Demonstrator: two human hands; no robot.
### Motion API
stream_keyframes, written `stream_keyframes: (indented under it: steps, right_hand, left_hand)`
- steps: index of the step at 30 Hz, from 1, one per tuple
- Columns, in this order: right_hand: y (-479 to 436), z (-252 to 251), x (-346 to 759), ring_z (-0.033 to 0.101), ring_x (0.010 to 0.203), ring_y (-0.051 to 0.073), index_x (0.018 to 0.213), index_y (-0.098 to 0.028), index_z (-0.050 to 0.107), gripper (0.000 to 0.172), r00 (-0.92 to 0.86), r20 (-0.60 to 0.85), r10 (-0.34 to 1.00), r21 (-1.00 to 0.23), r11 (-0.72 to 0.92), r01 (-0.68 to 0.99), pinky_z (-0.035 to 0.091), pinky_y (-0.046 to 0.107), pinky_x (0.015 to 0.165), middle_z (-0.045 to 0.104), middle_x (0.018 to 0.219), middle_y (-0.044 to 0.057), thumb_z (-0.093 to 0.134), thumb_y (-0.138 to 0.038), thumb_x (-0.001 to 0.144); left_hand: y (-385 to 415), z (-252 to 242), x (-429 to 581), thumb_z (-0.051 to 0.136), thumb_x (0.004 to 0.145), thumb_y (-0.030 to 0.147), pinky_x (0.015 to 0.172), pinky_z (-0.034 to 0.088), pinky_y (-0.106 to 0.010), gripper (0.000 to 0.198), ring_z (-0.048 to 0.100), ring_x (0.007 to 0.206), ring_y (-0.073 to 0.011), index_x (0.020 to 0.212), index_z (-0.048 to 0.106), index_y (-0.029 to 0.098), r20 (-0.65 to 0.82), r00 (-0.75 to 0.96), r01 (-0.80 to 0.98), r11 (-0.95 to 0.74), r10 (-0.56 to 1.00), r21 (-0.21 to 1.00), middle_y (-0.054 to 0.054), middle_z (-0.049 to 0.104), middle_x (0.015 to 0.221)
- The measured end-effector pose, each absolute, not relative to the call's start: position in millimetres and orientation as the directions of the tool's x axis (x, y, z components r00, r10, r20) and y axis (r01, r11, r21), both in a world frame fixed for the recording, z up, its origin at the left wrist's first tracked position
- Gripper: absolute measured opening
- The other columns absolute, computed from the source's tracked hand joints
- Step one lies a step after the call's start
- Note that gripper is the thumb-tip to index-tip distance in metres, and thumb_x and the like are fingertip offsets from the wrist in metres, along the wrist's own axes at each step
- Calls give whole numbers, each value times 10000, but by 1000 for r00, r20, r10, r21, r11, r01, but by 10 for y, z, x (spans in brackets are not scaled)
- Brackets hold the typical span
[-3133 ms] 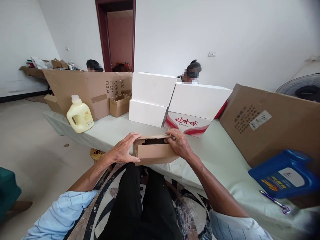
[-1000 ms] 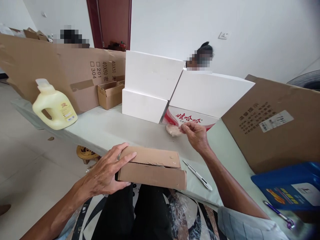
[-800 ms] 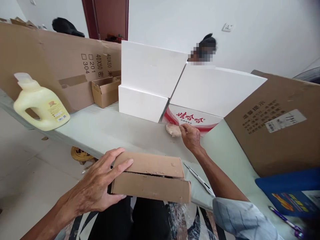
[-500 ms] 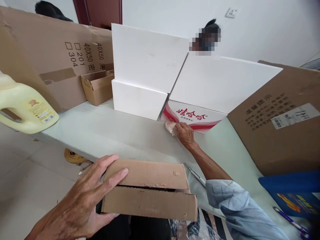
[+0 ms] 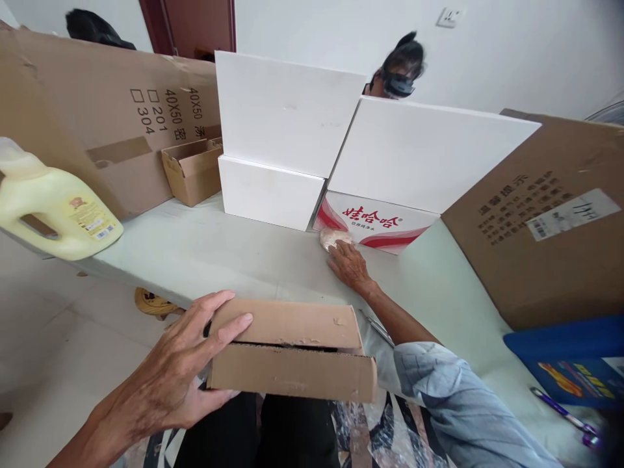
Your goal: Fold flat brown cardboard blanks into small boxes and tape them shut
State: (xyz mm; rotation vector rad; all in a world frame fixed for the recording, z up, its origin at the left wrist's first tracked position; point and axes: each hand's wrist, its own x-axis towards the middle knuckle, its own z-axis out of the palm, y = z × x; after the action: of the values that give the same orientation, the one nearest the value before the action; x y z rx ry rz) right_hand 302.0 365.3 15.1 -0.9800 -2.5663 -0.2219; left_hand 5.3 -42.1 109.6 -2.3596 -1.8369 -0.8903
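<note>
Two hands busy: the left hand (image 5: pixel 166 383) has its grip clamped on the left end of the cardboard box (image 5: pixel 292 351), fingers over the top flap, at the near edge of the bench (image 5: pixel 205 253). The right hand (image 5: pixel 347 263) stretches out, fingertips on a pale lump (image 5: pixel 331 237) by the red-and-white carton (image 5: pixel 375 224); whether that grip is closed, I cannot tell.

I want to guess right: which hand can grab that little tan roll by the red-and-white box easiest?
Right. The right hand lies beside the tan roll, fingertips at it, while the left hand is far back at the table edge, gripping the small cardboard box.
</note>
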Motion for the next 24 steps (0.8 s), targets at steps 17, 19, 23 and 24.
stream_keyframes:
  steps: [17,19,23,24]
  right_hand:
    - [1457,1411,3368,687,1227,310,1183,-316,770,321,-548,469,693,-733,651,195,627,449,982,692,1372,95,695,-588,1029]
    - [1337,1480,3416,677,1253,321,1111,-306,789,316,-593,439,675,-730,652,202,626,454,973,682,1393,105,719,-596,1010]
    - [1313,1511,3450,644,1342,372,1062,-291,834,406,-708,370,602,-716,670,196,607,513,1018,657,1452,136,709,-671,996]
    - [1318,1506,3446,620,1385,386,1132,-305,843,431,-738,357,573,-716,675,179,596,532,1045,639,1492,141,708,-689,991]
  left_hand:
    - [-536,1173,21,861,901,551,1236,505,-602,820,507,1547,-413,1562,452,289,483,81,845,-317,872,431,-198,477,1666]
    - [-548,1208,19,823,939,532,1250,489,-592,635,482,1565,-407,1460,573,271,446,93,843,-309,890,441,-188,457,1677]
    - [-535,1327,-25,820,913,584,1238,492,-608,662,463,1568,-437,1468,652,265,301,115,859,-247,947,448,-177,394,1722]
    - [-527,1365,-37,802,918,602,1239,494,-600,716,478,1557,-430,1524,623,265,283,125,856,-247,951,454,-175,409,1715]
